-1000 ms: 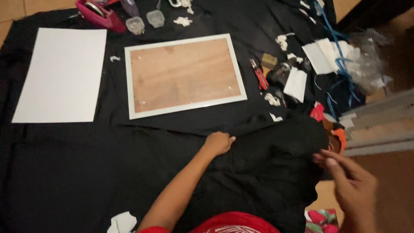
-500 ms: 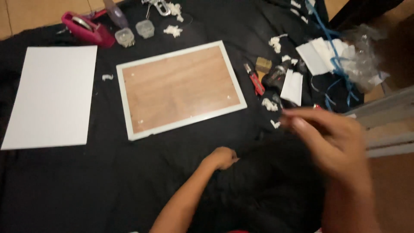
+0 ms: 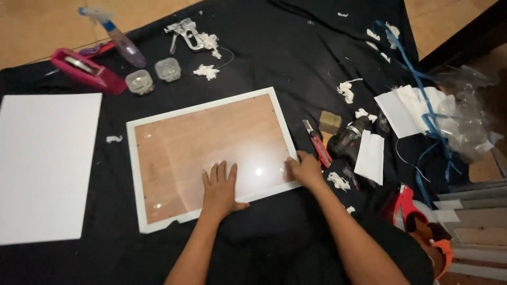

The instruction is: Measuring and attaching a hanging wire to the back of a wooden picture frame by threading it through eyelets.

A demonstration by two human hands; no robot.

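Both hands (image 3: 221, 186) press the white frame (image 3: 211, 158) beside a red cutter (image 3: 317, 143)

A glossy glass pane (image 3: 211, 148) in a smooth white frame (image 3: 208, 108) lies on matt black cloth (image 3: 296, 58).

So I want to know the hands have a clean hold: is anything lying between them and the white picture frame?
Nothing visible does. The left hand lies flat on the glossy panel of the white picture frame, and the right hand grips its right edge directly. The red utility knife lies just beside that hand, off the frame.
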